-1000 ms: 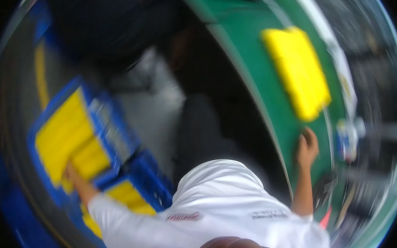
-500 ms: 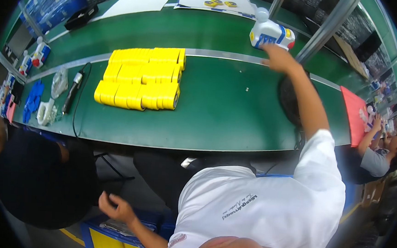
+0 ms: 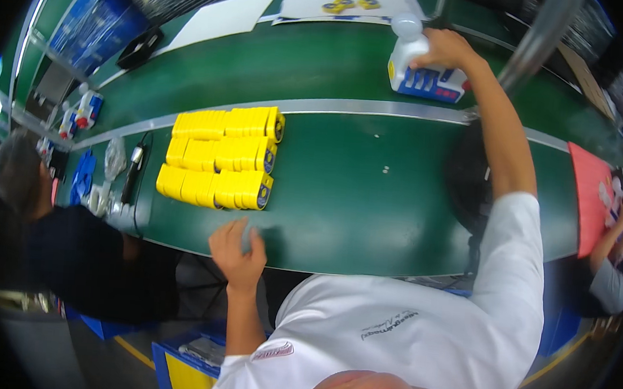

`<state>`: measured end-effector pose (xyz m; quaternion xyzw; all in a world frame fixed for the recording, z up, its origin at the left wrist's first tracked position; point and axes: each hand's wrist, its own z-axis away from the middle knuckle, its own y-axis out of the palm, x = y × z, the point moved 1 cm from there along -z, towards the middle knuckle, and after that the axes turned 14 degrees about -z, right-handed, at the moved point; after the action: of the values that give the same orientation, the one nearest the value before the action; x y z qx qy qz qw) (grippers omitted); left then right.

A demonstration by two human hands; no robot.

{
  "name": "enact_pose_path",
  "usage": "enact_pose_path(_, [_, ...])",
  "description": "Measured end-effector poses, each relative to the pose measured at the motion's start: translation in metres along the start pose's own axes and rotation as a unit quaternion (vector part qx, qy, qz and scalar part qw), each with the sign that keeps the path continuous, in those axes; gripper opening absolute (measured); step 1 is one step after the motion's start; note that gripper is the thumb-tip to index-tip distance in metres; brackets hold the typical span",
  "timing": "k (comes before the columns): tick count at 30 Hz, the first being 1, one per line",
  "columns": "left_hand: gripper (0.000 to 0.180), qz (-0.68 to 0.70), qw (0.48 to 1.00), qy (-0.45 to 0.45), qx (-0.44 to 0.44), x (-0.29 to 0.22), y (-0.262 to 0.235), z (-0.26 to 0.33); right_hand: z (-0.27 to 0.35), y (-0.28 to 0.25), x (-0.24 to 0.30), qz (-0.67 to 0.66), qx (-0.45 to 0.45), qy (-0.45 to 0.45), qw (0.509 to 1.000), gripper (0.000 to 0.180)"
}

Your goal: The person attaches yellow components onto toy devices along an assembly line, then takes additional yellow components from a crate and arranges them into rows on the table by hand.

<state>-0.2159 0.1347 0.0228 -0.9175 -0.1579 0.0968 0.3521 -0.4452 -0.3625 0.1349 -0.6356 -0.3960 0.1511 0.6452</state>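
Observation:
My right hand [image 3: 448, 49] reaches over the conveyor and closes round the upper part of a white bottle-shaped plastic thing [image 3: 405, 56] with a round white top, blue stripes and yellow and red parts. It stands upright on the green belt; my fingers hide part of it. My left hand [image 3: 239, 251] hovers at the table's front edge, its thumb apart from the fingers, seemingly holding nothing. Just beyond it, yellow flat pieces [image 3: 214, 188] stand on edge in three tight rows, with round dark marks on their end faces.
Loose yellow rings [image 3: 350, 5] lie on white sheets [image 3: 296, 4] at the back. On the left are a black corded tool [image 3: 133, 171], a clear bag [image 3: 115, 158] and blue gloves [image 3: 82, 177]. A dark round stool-like shape [image 3: 464, 176], a metal post and a red sheet [image 3: 591, 200] are at right. Co-workers sit on both sides.
My right hand has gone from beside the white bottle-shaped thing to gripping its upper part. My left hand has risen from low beside my body to the table's front edge. The view has shifted.

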Motion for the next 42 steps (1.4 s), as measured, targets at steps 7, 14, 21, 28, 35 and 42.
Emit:
enact_pose_path(7, [0.040, -0.122, 0.992, 0.014, 0.041, -0.021, 0.033, -0.036, 0.027, 0.020, 0.076, 0.001, 0.053, -0.042, 0.998, 0.089])
enact_pose_path(14, [0.030, -0.091, 0.993, 0.017, 0.078, -0.018, 0.040, -0.026, 0.092, 0.059, 0.129, 0.240, -0.144, -0.043, 0.959, 0.066])
enact_pose_path(21, [0.046, 0.095, 0.992, -0.019, 0.077, -0.044, 0.030, -0.010, 0.064, 0.165, 0.230, -0.049, -0.049, -0.458, 0.886, 0.033])
enact_pose_path(28, [0.037, 0.121, 0.974, -0.140, 0.134, -0.039, 0.027, 0.007, 0.059, 0.178, 0.233, -0.072, 0.011, -0.511, 0.856, 0.022])
enact_pose_path(35, [0.046, 0.118, 0.977, -0.136, 0.111, -0.036, 0.026, 0.001, 0.106, 0.151, 0.236, -0.080, 0.101, -0.581, 0.804, 0.015])
enact_pose_path(42, [0.050, 0.103, 0.973, -0.148, 0.148, -0.031, 0.041, 0.012, 0.064, 0.140, 0.230, -0.189, 0.082, -0.461, 0.863, 0.031])
